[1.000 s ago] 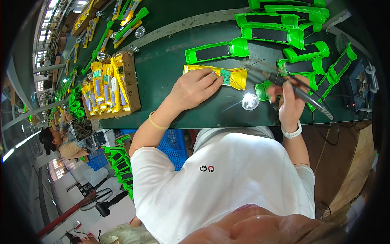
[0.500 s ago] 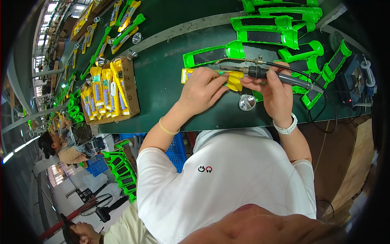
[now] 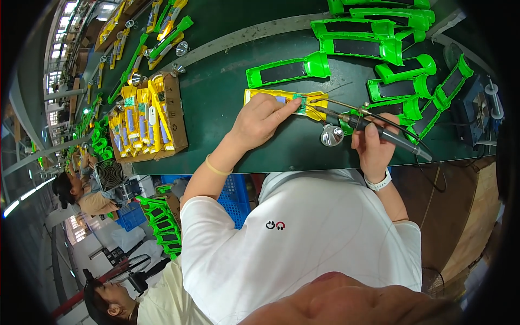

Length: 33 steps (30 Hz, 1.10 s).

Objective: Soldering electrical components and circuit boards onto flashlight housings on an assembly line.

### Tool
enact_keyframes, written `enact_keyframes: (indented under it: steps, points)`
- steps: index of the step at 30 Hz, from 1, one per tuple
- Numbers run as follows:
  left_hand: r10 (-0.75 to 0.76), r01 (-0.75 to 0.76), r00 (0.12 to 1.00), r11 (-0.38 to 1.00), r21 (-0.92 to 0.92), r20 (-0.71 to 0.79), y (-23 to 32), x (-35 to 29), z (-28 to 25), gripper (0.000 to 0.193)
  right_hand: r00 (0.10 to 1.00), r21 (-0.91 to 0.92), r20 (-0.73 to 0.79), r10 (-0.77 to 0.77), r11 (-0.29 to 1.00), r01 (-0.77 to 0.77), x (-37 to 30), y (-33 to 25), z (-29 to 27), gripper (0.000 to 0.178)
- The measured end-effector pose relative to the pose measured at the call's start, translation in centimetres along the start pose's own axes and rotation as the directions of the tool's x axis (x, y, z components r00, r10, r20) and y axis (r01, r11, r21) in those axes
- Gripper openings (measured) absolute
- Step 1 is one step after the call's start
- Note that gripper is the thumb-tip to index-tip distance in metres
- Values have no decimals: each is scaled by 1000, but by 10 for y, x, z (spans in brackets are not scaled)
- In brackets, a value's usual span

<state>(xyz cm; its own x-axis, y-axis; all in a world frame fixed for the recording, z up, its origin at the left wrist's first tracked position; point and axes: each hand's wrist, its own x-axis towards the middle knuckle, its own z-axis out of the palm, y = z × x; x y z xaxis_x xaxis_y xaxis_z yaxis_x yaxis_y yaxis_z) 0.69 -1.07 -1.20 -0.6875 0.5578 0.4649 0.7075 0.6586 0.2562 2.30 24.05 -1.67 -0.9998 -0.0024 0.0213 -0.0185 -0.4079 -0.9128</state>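
Note:
My right hand (image 3: 375, 149) grips a soldering iron (image 3: 387, 135) by its dark handle. A thin feed tube (image 3: 346, 105) runs along the iron, and both tips reach the right end of a yellow flashlight housing (image 3: 319, 111). My left hand (image 3: 262, 120) is curled over this housing and holds it on the table, with its index finger stretched onto the small green circuit board (image 3: 300, 104). Part of a purple battery (image 3: 280, 99) shows beside the fingers. A silver reflector cup (image 3: 331, 135) lies just below the housing's right end; the left thumb is mostly hidden.
Green frames (image 3: 290, 70) with dark panels lie behind and right on the green table (image 3: 216, 130). A cardboard box (image 3: 176, 116) of yellow housings stands left. At far right sits a dark soldering station (image 3: 470, 116). The iron's cable (image 3: 433, 181) loops near the table edge. Co-workers sit left.
My right hand has moved down and slightly right, bringing the iron's tip from above my left fingers to the housing's right end. The left index finger now lies straighter on the board.

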Motion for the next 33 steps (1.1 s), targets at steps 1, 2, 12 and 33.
enact_keyframes:
  steps: [1, 2, 12, 33]
  points:
    - [-9, 9, 999, 1000, -22, -38, 0, 1, 0, 34, 1000, 2, -1, 1, 1000, -1, -1, 1, -1, 23]
    - [-19, 15, 997, 999, -45, -76, -1, 3, 0, 28, 1000, -18, 12, 16, 1000, -16, -2, 2, -3, 23]
    - [38, -37, 999, 998, 47, -17, 0, 12, -4, 17, 987, -228, 160, 13, 973, 24, 4, 5, -8, 24]
    - [99, -102, 990, 994, 26, 102, -1, 26, -13, 21, 990, -49, -23, -138, 989, 137, 26, -7, -9, 25]
